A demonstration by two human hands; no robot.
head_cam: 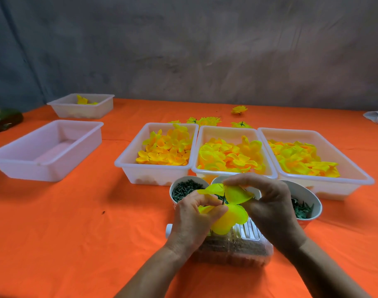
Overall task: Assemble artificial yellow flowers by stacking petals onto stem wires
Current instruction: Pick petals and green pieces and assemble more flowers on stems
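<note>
A bright yellow fabric petal layer (226, 208) is held between both hands above the orange-covered table (76, 233). It is pinched by the left hand (194, 220) at its near-left edge and by the right hand (267, 205) at its far-right edge. A thin dark green stem wire (223, 198) stands roughly upright through its centre, between the fingers.

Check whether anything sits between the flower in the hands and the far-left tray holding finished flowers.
Yes. The empty tray sits roughly on the line from the flower, held by the left hand and right hand, to the far-left tray. Lifting over clears it.
</note>
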